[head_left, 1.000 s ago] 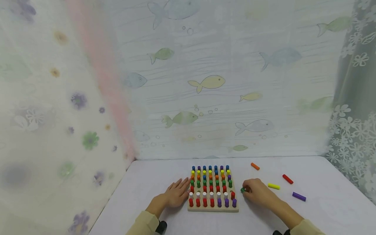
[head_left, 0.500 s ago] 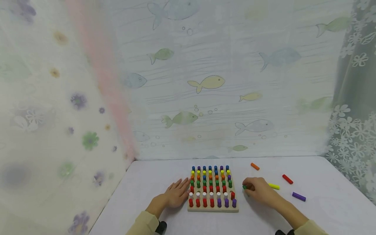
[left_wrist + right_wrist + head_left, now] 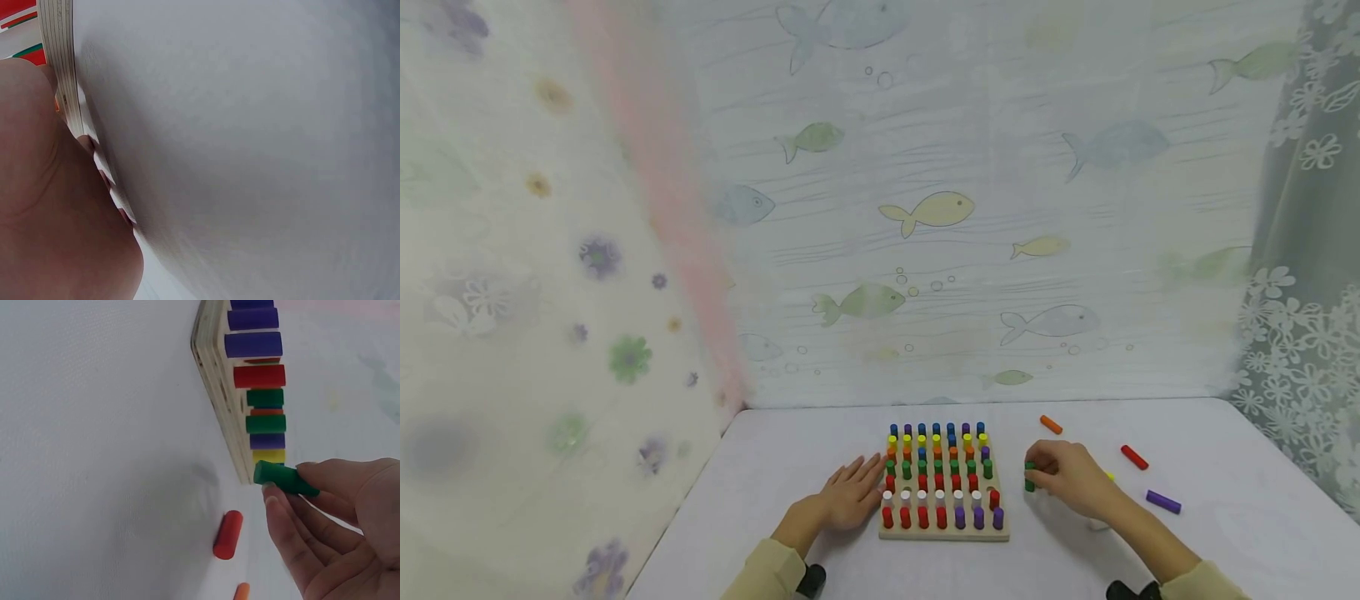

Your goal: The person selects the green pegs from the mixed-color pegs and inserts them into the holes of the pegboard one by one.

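My right hand (image 3: 1071, 479) is raised just right of the wooden pegboard (image 3: 943, 537). It pinches a green peg (image 3: 1029, 477) upright between thumb and fingers. In the right wrist view the green peg (image 3: 281, 477) shows clearly, its lower end free. My left hand (image 3: 850, 496) lies flat on the table with fingers extended, touching the board's left edge. The left wrist view shows the palm side of that hand (image 3: 56, 200) against the board's layered edge (image 3: 61, 69). Rows of coloured pegs stand in the board, and bare holes show in the red row.
Loose pegs lie on the white table to the right: orange (image 3: 1051, 425), red (image 3: 1134, 457) and purple (image 3: 1163, 502). A yellow peg (image 3: 1110, 477) is mostly hidden by the right hand. Under the right wrist a white peg (image 3: 1097, 525) partly shows.
My right hand has risen and shifted slightly right and away, turning the green peg upright. It now covers most of the yellow peg, and the white peg has come into sight. The left hand stays still.
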Motion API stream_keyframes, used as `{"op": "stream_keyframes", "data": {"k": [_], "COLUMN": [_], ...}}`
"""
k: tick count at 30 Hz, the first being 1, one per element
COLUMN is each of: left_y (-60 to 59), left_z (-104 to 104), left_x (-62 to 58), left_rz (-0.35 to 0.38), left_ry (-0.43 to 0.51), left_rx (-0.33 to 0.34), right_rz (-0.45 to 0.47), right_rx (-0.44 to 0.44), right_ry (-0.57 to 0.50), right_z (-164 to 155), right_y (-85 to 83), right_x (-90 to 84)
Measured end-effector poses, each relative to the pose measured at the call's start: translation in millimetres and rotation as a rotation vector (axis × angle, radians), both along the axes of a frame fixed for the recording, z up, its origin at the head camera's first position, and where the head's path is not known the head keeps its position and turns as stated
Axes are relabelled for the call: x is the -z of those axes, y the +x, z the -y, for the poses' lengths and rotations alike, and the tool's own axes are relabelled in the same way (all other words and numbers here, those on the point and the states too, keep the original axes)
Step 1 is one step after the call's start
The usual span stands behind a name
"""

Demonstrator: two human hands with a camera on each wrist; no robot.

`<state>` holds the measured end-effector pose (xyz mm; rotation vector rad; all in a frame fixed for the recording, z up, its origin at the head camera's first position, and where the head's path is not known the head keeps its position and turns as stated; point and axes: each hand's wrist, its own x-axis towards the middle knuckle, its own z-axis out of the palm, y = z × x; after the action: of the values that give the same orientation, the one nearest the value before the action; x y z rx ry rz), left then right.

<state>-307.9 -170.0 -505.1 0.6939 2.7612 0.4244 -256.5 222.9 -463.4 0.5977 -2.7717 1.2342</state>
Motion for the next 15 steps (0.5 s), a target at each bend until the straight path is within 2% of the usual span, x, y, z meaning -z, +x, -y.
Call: {"op": "stream_keyframes", "data": {"k": [15], "left_y": [6.9], "left_z": [-2.7], "left_x": [-12.5], "left_rz": [0.016], "left_ry": [-0.027], "left_rx": [-0.010], "right_rz": [0.029], "right_rx": [-0.011], "right_ry": [-0.059], "right_z": [10.2], "right_y": [-1.5], "right_x": [1.0]}}
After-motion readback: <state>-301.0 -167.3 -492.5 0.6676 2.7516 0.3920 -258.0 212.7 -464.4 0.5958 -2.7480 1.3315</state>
